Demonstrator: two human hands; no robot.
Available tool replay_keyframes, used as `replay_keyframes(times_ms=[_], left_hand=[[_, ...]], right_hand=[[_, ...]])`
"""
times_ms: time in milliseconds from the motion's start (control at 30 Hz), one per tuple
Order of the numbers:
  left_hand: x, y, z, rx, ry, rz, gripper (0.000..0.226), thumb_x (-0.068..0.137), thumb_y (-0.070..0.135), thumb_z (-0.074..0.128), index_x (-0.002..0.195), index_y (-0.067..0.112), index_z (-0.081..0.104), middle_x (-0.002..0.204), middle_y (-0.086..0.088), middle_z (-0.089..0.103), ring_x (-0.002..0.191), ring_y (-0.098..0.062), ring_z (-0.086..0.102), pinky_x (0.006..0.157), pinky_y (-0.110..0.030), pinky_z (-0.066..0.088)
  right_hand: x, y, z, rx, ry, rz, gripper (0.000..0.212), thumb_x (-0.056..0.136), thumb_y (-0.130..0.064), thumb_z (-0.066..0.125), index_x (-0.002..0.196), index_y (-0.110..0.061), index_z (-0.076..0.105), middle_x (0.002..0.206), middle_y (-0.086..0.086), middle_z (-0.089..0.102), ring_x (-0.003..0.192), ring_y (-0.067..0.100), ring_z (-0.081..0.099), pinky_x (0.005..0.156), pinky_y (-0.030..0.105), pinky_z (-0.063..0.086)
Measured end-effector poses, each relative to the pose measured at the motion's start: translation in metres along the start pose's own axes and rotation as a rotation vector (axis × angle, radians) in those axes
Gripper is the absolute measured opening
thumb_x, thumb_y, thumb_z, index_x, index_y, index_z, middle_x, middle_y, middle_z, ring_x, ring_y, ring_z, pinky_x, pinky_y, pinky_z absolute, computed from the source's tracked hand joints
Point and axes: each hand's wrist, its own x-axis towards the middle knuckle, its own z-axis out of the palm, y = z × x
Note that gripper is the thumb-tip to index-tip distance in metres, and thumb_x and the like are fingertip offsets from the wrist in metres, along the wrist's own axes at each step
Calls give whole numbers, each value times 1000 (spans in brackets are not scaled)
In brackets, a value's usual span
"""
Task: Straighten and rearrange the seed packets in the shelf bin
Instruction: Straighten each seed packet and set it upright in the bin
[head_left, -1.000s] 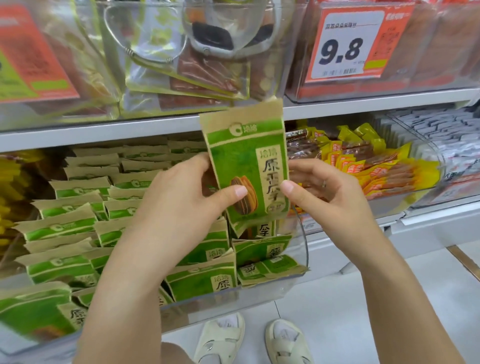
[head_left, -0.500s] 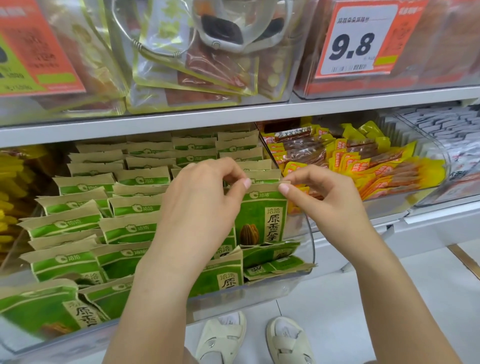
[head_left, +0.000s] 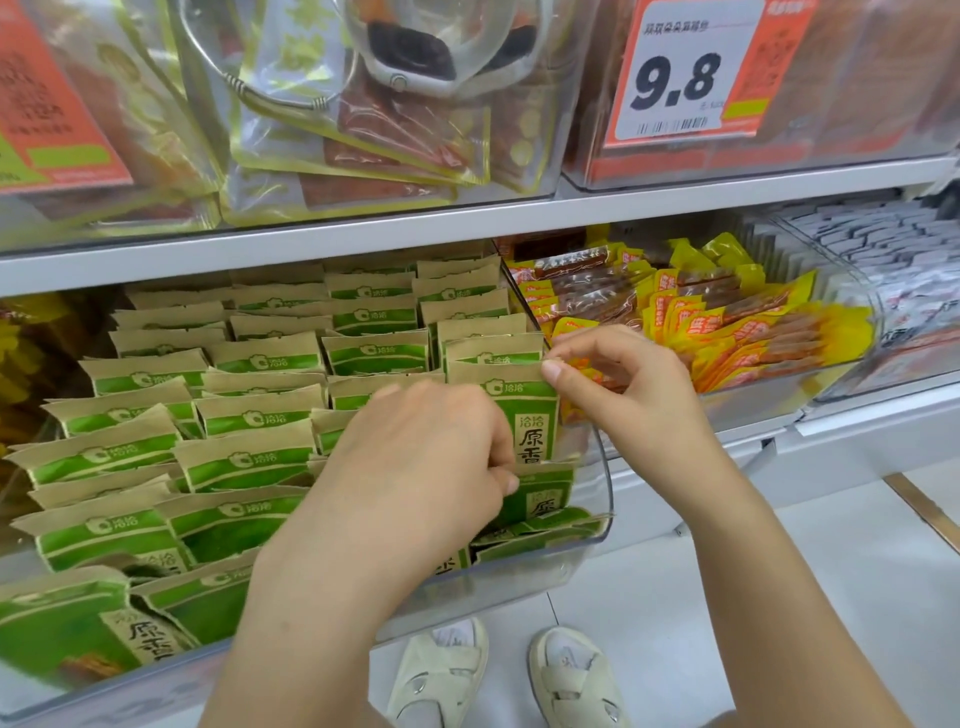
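Head view: a moment ago the green seed packet (head_left: 524, 415) was held up above the shelf bin (head_left: 597, 525); now it stands upright in the right-hand column of packets, against the bin's clear right wall near its front corner. The right hand (head_left: 631, 402) pinches the packet's top right corner between thumb and forefinger. The left hand (head_left: 423, 457) has dropped lower, its fingers curled against the packet's left side and the packet in front of it; whether it truly grips one or only presses them I cannot tell, since the fingertips are hidden behind the back of the hand. So the packet has gone from lifted to seated, and I judge this placement nearly complete, with squaring it against its neighbours left to do. The rows of packets (head_left: 260, 415) further left stand fairly orderly, while a few packets at the front right corner (head_left: 540, 525) lie flat and tumbled, likely the next to be set upright. The neighbouring bin of yellow snacks (head_left: 753, 332) sits just beside, to the right.
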Motion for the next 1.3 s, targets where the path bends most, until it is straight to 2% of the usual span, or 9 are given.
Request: replay_keyframes(times_ms=[300,433,567,700,833,1033,1100,1200,1300], left_hand=[[-6,2,-14,-370,425,43,14,89,42,57,79,34,61,73,15,61,65,-2,50,63,-28,42],[1,-4,-8,-463,593,23,11,92,33,62,82,31,61,67,18,58,66,2,50,62,-11,35],[3,-5,-7,-562,782,55,12,92,30,65,82,36,62,68,27,58,65,7,53,62,-11,37],[3,-3,-11,-723,975,95,19,89,33,66,78,46,57,71,26,62,68,-4,59,65,-34,50],[4,6,-12,-856,1048,136,20,90,27,68,81,43,59,69,21,61,67,-2,55,64,-26,48],[12,28,-8,-1106,1006,211,16,92,19,68,86,33,62,70,18,62,68,4,55,63,-16,46],[16,35,-3,-1235,834,187,15,91,22,67,103,28,59,78,12,71,73,3,64,64,-15,49],[22,43,8,-1326,462,119,54,83,32,65,134,26,45,96,7,76,88,-4,72,74,-18,55],[26,50,18,-1207,290,153,47,84,31,66,129,29,52,100,10,75,90,-1,71,76,-15,53]], right_hand=[[4,1,5,147,73,96,6,68,-37,75,71,-40,71,93,-13,69,98,9,64,88,41,51],[-1,-8,-4,275,119,103,11,89,-34,65,94,-28,73,97,-5,73,87,12,67,76,46,55],[-11,-21,-20,388,-39,-12,36,78,-45,61,106,-23,69,105,-10,73,103,6,66,83,19,51],[-16,-21,-18,327,-89,-38,25,76,-29,75,100,-27,69,98,-7,75,94,12,70,82,27,54],[-20,-22,-26,415,-36,-58,15,76,-34,74,91,-33,71,91,-3,74,87,17,71,74,37,58],[-26,-24,-42,464,-105,-20,28,73,-31,72,99,-20,67,89,-11,73,77,7,66,61,25,55],[-30,-18,-46,511,-67,33,22,73,-24,75,94,-18,68,85,-9,74,74,6,66,62,21,53],[-33,-9,-52,591,56,152,20,76,-22,69,94,-17,70,88,-4,74,78,9,67,68,23,55],[-36,-5,-58,623,134,253,22,75,-27,67,94,-16,73,93,3,75,84,17,68,78,34,56]])
